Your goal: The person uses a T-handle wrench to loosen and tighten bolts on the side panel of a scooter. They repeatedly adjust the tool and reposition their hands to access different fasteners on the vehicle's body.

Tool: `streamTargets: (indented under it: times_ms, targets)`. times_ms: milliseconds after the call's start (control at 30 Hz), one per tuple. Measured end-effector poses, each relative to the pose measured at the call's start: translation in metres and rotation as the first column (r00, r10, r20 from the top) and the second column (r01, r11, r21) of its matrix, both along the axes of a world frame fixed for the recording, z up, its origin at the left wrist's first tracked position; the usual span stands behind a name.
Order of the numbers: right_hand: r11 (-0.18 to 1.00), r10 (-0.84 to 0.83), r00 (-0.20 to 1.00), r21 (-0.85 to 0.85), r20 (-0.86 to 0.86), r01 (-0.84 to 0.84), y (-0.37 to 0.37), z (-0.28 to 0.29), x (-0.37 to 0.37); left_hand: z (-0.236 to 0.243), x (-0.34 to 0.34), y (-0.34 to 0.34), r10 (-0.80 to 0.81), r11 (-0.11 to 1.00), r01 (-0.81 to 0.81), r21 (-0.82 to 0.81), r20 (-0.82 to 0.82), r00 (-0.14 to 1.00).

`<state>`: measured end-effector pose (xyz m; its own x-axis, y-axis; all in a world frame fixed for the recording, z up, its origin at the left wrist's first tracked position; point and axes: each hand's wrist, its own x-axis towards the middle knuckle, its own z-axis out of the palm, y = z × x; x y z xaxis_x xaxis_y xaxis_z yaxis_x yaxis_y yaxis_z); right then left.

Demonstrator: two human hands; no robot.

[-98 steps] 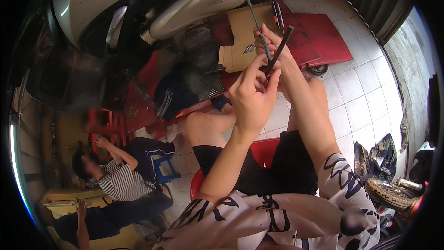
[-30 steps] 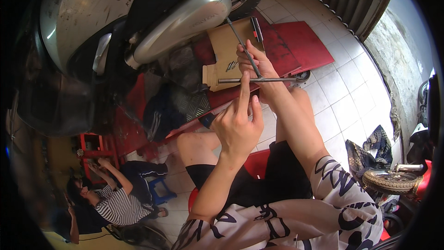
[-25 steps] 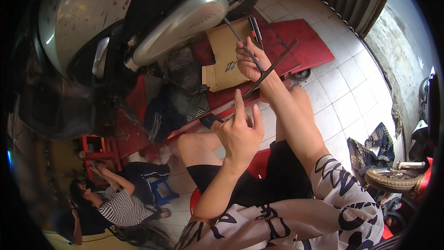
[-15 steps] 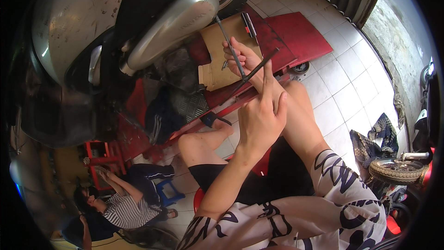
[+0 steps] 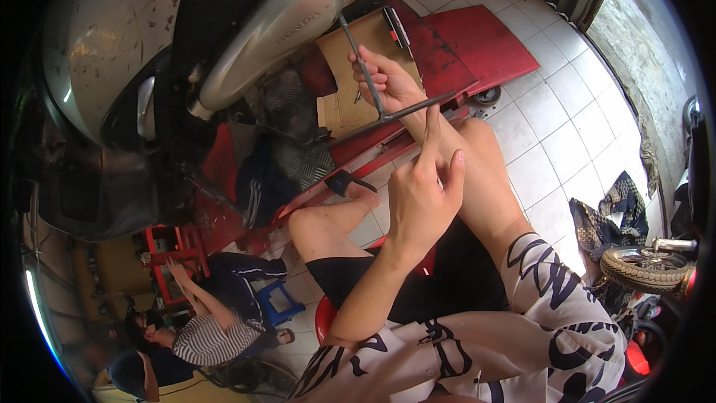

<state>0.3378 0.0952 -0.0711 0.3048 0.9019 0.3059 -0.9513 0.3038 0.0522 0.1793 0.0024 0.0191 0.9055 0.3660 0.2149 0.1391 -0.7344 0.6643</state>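
Note:
A dark metal T-handle wrench (image 5: 371,86) has its far end at the lower edge of a silver engine side cover (image 5: 270,45) on a scooter. My right hand (image 5: 389,82) is closed around the wrench's shaft, partway along it. Beyond the shaft's near end, the crossbar stretches to both sides. My left hand (image 5: 425,198) points upward, index finger straight against the crossbar's right arm, thumb apart and other fingers curled. It does not grip the bar. How the wrench's tip meets the cover is too small to make out.
Under the scooter lies a red lift platform (image 5: 477,45) with cardboard (image 5: 335,112) and a black-and-white slim object (image 5: 397,27) on it. A person in a striped shirt (image 5: 216,339) sits lower left near a blue stool (image 5: 281,304). A small wheel (image 5: 645,269) and patterned cloth (image 5: 611,213) lie right.
The wrench's crossbar has turned clockwise in the picture, its right arm dropping and left arm rising. My left fingertip stays against it. The view has shifted slightly.

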Motion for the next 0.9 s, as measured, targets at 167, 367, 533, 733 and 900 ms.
streamTargets:
  times_ms: [167,367,533,733,900]
  targets:
    - [0.999,-0.026,1.0,-0.043,0.016,0.026,0.002,0.0,0.001,0.015,-0.004,0.006,0.258,0.966,-0.259,0.001,0.12,0.959]
    - [0.999,-0.018,0.998,-0.028,-0.055,0.016,0.002,0.001,0.006,-0.009,-0.022,0.008,0.205,0.977,-0.212,-0.026,-0.151,0.967]
    - [0.997,-0.05,0.998,-0.05,0.03,0.051,0.003,0.001,0.008,-0.003,-0.005,0.008,0.014,0.998,-0.008,-0.07,0.083,0.996]
    - [0.988,-0.087,0.996,-0.124,0.036,0.091,0.004,0.006,0.003,0.01,-0.012,0.025,0.272,0.914,-0.317,0.255,0.196,0.942]
    - [0.983,-0.075,0.995,-0.161,0.065,0.085,0.003,0.007,-0.002,0.0,-0.02,0.047,0.389,0.8,-0.492,0.344,0.327,0.861]
